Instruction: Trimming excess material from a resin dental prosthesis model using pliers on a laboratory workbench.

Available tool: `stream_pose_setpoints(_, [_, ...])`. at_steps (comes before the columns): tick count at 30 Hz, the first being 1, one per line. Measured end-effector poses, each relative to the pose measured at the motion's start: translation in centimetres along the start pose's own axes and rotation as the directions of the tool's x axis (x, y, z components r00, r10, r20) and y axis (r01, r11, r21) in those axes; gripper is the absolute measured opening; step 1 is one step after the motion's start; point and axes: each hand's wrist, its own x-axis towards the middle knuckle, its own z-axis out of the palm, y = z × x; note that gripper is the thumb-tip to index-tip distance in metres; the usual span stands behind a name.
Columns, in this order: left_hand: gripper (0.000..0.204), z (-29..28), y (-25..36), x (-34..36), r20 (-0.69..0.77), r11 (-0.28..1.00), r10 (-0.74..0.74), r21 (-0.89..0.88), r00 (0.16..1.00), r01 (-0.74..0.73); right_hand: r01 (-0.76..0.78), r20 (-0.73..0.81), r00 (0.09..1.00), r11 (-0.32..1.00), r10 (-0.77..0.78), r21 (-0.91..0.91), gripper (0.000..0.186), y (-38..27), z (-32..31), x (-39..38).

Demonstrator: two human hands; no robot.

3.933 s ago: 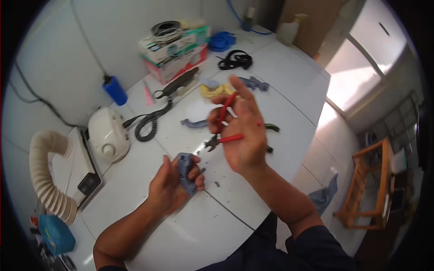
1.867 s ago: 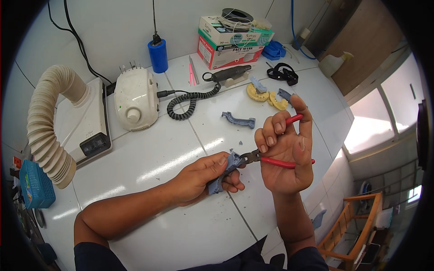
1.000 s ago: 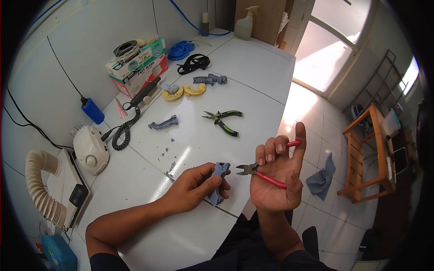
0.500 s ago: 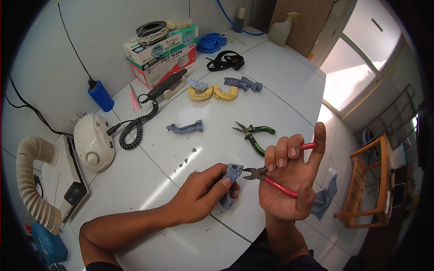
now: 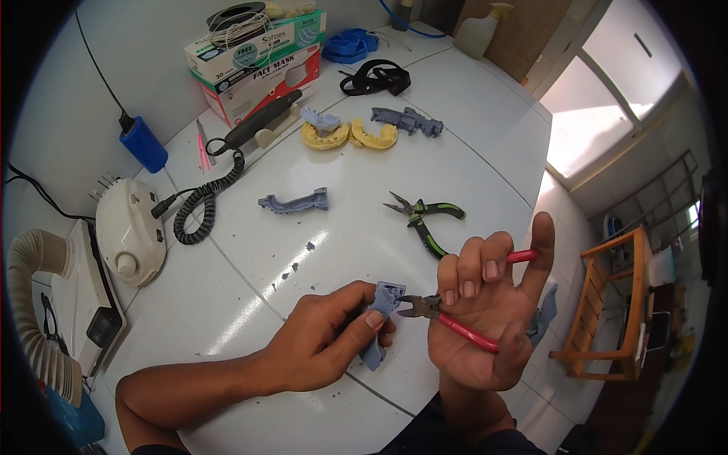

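Note:
My left hand (image 5: pixel 322 334) pinches a grey-blue moulded piece (image 5: pixel 390 294) between thumb and fingers, its hollowed, rough end facing up. From the right, my right hand (image 5: pixel 485 303) holds red-handled side cutters (image 5: pixel 469 334), palm turned up and fingers around the handles. The cutter jaws look parted, and their tips are at the piece's upper right edge; whether they touch it I cannot tell. Beyond my hands lie black-and-green pliers (image 5: pixel 418 212) with handles spread. A second grey-blue strip (image 5: pixel 294 200) rests further left, with dark crumbs (image 5: pixel 294 267) scattered nearby.
Yellow dental models (image 5: pixel 374 135) and another grey-blue piece (image 5: pixel 409 120) sit at the back. A handpiece (image 5: pixel 264 119) runs by coiled cord to a white control unit (image 5: pixel 133 231) at left. Mask boxes (image 5: pixel 262 83) stand behind. The table's right edge (image 5: pixel 540 178) drops to the floor.
The cutter jaws have come closer to the grey-blue piece, now reaching its edge. The view has shifted a little, so the table's things appear further left. Both grips stay the same.

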Motion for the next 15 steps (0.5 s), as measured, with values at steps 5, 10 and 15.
stream_pose_setpoints(5, [0.031, 0.02, -0.11, -0.21, 0.008, 1.0, -0.025, -0.017, 1.0, 0.025, 0.021, -0.006, 1.0, 1.0, -0.021, 0.02, 0.103, 0.31, 0.02, -0.03])
stream_pose_setpoints(10, [0.034, -0.29, 0.01, 0.08, 0.06, 0.992, -0.123, 0.045, 0.991, 0.12, 0.04, -0.006, 0.999, 0.999, -0.04, 0.009, 0.101, 0.13, -0.28, -0.13])
stream_pose_setpoints(15, [0.035, 0.02, -0.27, -0.14, 0.036, 0.998, -0.059, -0.033, 0.998, 0.06, 0.099, -0.013, 0.995, 0.995, -0.099, 0.005, 0.099, 0.26, 0.26, -0.71])
